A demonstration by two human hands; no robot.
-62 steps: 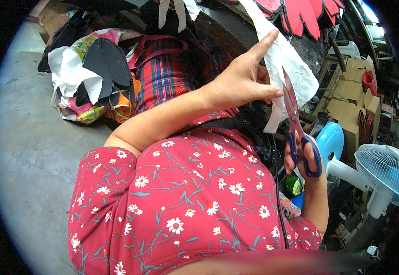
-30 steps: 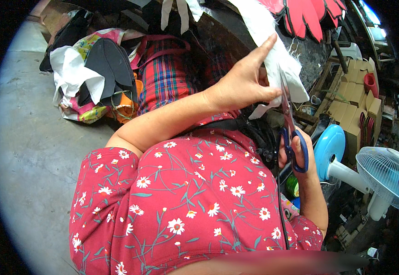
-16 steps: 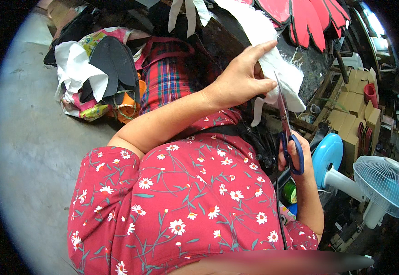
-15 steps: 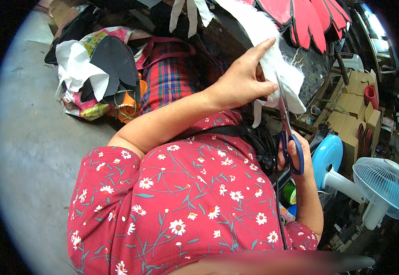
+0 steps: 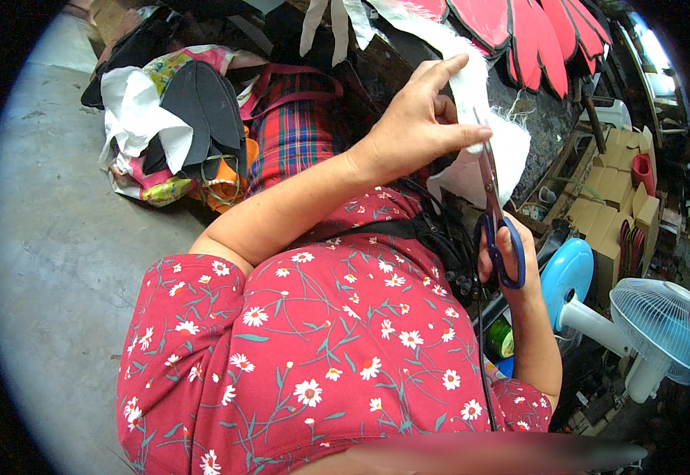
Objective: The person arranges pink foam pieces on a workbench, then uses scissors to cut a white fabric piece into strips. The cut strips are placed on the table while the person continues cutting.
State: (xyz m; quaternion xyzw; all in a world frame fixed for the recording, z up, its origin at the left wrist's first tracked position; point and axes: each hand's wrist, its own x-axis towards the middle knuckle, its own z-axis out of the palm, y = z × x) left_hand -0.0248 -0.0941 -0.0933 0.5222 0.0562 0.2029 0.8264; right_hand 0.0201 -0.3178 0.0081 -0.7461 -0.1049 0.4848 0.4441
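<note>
My left hand (image 5: pixel 416 119) holds a white fluffy cloth (image 5: pixel 510 146) at the upper middle, its thumb and forefinger gripping the left edge. The cloth stretches up and back toward the far side, and loose threads stick out along its right edge. My right hand (image 5: pixel 523 249) is closed around the blue handles of a pair of scissors (image 5: pixel 489 190). The long metal blades point away from me and lie against the cloth just right of my left thumb. The blade tips are partly lost against the white, and I cannot tell how far the blades are apart.
Red petal-shaped pieces with black edges (image 5: pixel 535 47) lie at the far right. A plaid cloth (image 5: pixel 293 131) covers my lap. Left of it sits a bag with black shaped pieces (image 5: pixel 202 115) and a white scrap (image 5: pixel 143 119). A fan (image 5: pixel 654 324) and cardboard boxes (image 5: pixel 606 190) stand right.
My left thumb has shifted slightly right along the cloth. The cloth's lower part has swung, and a wider flap now hangs below my left hand. The scissors have barely moved.
</note>
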